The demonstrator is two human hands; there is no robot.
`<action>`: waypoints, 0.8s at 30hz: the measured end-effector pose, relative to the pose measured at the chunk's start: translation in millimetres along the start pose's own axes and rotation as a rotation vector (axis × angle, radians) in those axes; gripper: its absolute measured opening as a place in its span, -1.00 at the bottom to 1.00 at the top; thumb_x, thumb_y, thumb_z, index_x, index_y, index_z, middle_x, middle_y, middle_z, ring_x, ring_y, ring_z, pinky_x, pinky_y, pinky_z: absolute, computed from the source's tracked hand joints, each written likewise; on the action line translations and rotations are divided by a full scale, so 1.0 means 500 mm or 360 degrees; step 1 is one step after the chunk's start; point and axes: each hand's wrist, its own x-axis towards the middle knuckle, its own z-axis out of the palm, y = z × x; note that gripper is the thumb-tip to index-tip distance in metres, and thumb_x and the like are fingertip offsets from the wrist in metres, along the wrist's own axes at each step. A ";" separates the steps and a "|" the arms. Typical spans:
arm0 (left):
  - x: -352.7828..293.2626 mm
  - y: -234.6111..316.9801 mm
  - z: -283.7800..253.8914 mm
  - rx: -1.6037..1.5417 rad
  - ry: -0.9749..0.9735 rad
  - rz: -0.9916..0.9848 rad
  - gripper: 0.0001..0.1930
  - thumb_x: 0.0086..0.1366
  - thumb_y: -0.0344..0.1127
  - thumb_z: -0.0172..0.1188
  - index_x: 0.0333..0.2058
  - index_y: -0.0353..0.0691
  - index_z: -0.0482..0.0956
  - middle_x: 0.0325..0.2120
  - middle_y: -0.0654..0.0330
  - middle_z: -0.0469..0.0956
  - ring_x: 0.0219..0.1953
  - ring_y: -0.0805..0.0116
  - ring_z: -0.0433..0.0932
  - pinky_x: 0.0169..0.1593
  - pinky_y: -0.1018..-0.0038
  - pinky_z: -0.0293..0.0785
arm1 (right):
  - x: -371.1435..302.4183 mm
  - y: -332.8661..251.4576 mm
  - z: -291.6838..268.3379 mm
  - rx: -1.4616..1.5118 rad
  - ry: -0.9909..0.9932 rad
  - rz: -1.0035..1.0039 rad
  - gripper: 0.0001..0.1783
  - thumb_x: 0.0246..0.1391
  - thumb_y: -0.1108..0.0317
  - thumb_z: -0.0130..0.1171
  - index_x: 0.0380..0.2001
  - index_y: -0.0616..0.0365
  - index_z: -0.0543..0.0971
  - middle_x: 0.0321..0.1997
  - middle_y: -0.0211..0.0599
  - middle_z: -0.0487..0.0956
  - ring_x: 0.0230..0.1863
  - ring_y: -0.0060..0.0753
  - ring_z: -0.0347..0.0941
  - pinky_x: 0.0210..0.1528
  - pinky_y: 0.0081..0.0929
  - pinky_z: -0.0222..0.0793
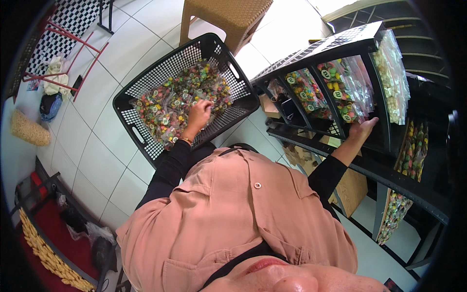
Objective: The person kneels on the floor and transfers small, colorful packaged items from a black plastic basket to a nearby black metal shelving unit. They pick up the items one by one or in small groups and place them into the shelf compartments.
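Slanting up from beside the shirt [243, 190], the left arm in its black sleeve [168, 165] is pointing its forearm toward the basket, a bracelet [185, 141] circling the wrist. The left hand [198, 117] is resting low over clear bags of bright sweets [175, 92], between 10 and 11 o'clock in the view, its fingers curling inward; whether they are pinching a bag cannot be told. Those bags are lying heaped inside a black perforated basket [248, 100].

Nearly at 3 o'clock, the right hand [362, 130] is meeting the lower front of a black rack [381, 104], that forearm lying outstretched. It is touching or nearly touching similar upright bags [338, 87]; its fingers are partly hiding, so its grip cannot be told. The rack is standing at 2 o'clock above a black surface [379, 173], pale bags [390, 78] lining its outer end.

Farther off, a brown stool [228, 14] is standing at 12 o'clock and a red metal frame [92, 58] at 10 o'clock.
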 end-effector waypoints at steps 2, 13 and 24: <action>-0.018 -0.113 -0.002 0.0092 0.0160 -0.0118 -0.84 0.21 -0.39 0.14 -0.25 -0.26 0.60 -0.30 0.02 0.57 -0.26 0.01 0.56 -0.16 0.23 0.49 | 0.001 -0.009 0.014 0.0009 -0.0029 0.0066 -0.11 0.30 -0.30 -0.51 0.26 0.36 0.18 0.31 0.03 0.27 0.26 -0.02 0.27 0.29 -0.13 0.18; 0.014 -0.246 0.065 0.0356 -0.0269 -0.0668 -0.80 0.27 -0.40 0.10 -0.16 -0.22 0.62 -0.22 0.04 0.56 -0.18 0.03 0.54 -0.07 0.17 0.49 | -0.072 0.000 0.014 -0.0007 -0.0038 0.0070 -0.01 0.26 -0.37 -0.52 0.21 0.46 0.22 0.25 0.04 0.33 0.25 -0.07 0.27 0.31 -0.21 0.11; 0.060 -0.292 0.285 0.0403 -0.0609 -0.0850 -0.60 0.23 -0.35 0.13 0.07 -0.05 0.51 0.28 -0.05 0.08 0.19 -0.10 0.28 0.18 0.14 0.36 | -0.169 -0.001 0.030 -0.0400 0.0158 -0.0568 -0.12 0.33 -0.23 -0.40 0.31 0.44 0.09 0.42 0.07 0.09 0.44 -0.13 0.00 0.44 -0.25 -0.11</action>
